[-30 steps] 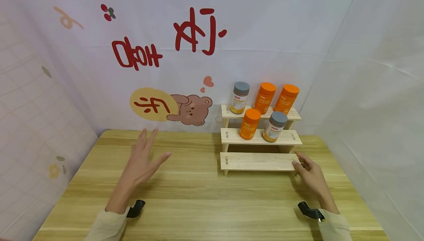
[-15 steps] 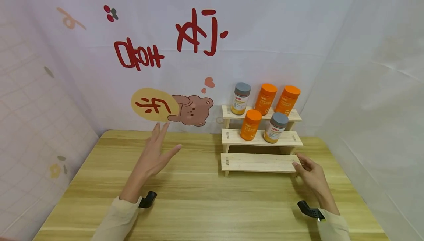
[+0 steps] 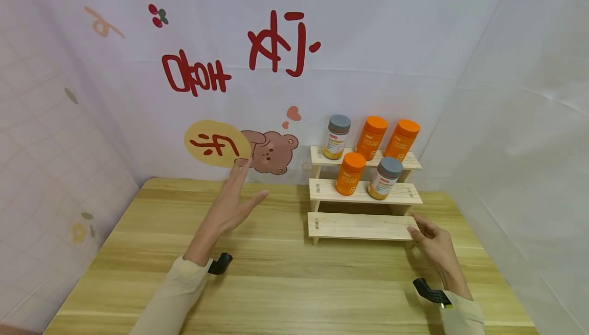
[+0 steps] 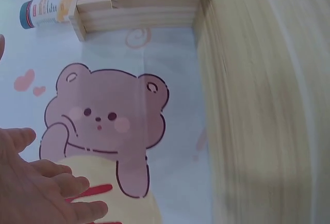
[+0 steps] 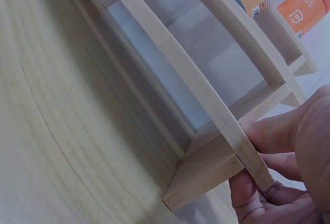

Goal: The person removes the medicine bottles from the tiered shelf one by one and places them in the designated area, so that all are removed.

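Observation:
A three-tier wooden shelf (image 3: 363, 226) stands on the table at the right. My right hand (image 3: 434, 245) pinches the right end of its lowest board, thumb on top and fingers beneath, as the right wrist view shows. My left hand (image 3: 232, 204) is held over the table left of the shelf, fingers extended and thumb spread, touching nothing. On the middle tier are an orange jar (image 3: 350, 174) and a grey-lidded jar (image 3: 385, 178). The top tier bears another grey-lidded jar (image 3: 337, 137) and two more orange jars, one in the middle (image 3: 371, 138) and one at the right (image 3: 402, 140).
The wooden table (image 3: 285, 284) meets a white printed cloth wall (image 3: 377, 28) at the back. A cartoon bear (image 4: 105, 110) is printed on that wall, behind my left hand. Black wrist mounts sit on the left wrist (image 3: 221, 263) and right wrist (image 3: 430, 291).
My left hand has moved right and a little forward, toward the shelf, still with fingers extended. The right hand keeps its hold on the board, and the jars stay in place.

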The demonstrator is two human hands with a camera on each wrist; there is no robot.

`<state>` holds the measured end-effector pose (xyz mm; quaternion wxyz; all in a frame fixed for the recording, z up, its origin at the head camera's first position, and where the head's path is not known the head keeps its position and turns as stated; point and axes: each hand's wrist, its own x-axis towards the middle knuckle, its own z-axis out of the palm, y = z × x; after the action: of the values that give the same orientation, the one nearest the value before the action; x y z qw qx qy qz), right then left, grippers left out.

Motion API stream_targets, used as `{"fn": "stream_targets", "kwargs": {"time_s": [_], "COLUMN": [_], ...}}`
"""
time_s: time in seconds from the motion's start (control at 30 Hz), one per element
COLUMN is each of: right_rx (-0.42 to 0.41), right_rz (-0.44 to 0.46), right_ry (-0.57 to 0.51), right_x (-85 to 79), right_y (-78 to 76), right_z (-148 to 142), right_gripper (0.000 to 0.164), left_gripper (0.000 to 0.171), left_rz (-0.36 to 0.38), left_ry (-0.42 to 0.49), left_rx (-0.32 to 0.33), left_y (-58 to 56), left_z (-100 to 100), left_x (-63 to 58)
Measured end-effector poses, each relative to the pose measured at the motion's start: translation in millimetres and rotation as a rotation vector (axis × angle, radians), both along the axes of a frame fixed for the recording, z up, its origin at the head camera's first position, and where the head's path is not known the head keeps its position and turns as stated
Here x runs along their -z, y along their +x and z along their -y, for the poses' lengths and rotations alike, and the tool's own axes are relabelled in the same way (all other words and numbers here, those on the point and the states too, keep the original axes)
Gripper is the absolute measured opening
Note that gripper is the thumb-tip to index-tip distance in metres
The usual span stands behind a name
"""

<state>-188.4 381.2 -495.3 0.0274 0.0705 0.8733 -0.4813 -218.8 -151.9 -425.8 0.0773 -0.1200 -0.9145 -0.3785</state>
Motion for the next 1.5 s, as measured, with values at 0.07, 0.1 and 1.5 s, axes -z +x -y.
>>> {"fn": "stream_targets", "kwargs": {"time_s": [0.07, 0.1, 1.5], "right_rx": [0.004, 0.008, 0.074], "right_rz": [0.003, 0.002, -0.032], "right_ry": [-0.002, -0.003, -0.011], "right_x": [-0.5, -0.7, -0.4], "right_y": [-0.2, -0.3, 2.2], "right_z": [1, 1, 7], "right_gripper": [0.079, 0.079, 0.07], "left_gripper": [0.089, 0.089, 0.093], "left_rz": [-0.008, -0.011, -0.011], "left_ry": [0.009, 0.012, 0.255], "left_rx": [0.011, 0.018, 0.103], "left_y": [-1.9, -2.9, -57.9], "left_z": [-4, -6, -94], "left_x": [-1.8, -2.7, -58.6]}}
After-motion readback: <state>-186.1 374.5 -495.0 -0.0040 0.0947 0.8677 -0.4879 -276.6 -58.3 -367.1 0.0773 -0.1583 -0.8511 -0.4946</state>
